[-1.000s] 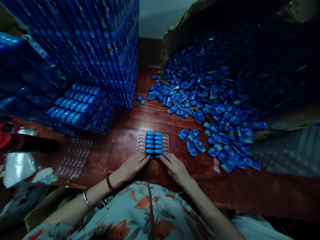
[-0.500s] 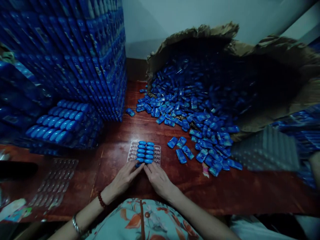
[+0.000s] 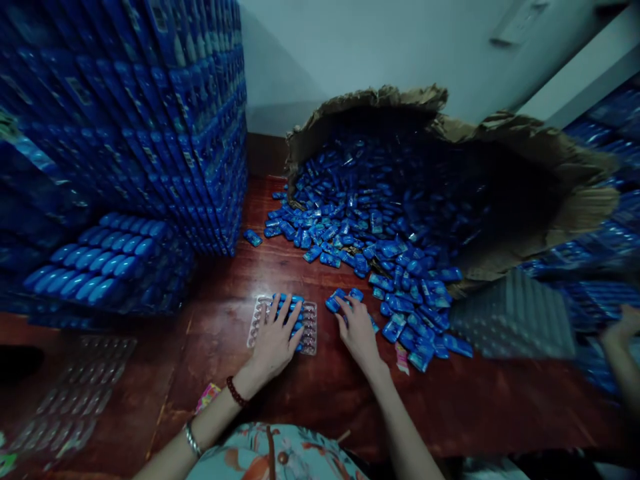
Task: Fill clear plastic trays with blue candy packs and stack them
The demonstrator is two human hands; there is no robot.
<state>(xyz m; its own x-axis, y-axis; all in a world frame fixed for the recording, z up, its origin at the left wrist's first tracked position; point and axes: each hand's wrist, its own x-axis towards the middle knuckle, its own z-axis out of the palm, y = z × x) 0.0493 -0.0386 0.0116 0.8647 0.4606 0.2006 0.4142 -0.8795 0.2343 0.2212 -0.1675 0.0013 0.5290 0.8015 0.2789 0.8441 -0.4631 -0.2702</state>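
A clear plastic blister tray (image 3: 310,325) lies on the reddish wooden table, with blue oval pieces (image 3: 296,299) in its middle columns and bare cavities at both sides. My left hand (image 3: 274,341) rests palm down over those pieces, fingers spread, hiding most of them. To the right of the tray, my right hand (image 3: 360,333) reaches over a few small blue packets (image 3: 332,301). Its fingertips are at the packets, fingers slightly bent and apart; no packet is visibly lifted. Part of this small group is hidden beneath the hand.
A torn cardboard box (image 3: 545,233) spills a heap of blue packets (image 3: 400,250) across the table. Stacked filled trays (image 3: 200,147) tower at left. Clear trays (image 3: 83,380) lie front left, a grey ridged stack (image 3: 520,320) at right. Another person's hand (image 3: 623,337) shows at the right edge.
My hands have parted from the tray's near edge. The left has moved forward and flattened over the blue pieces; the right has moved right onto the loose packets. The camera view has shifted.
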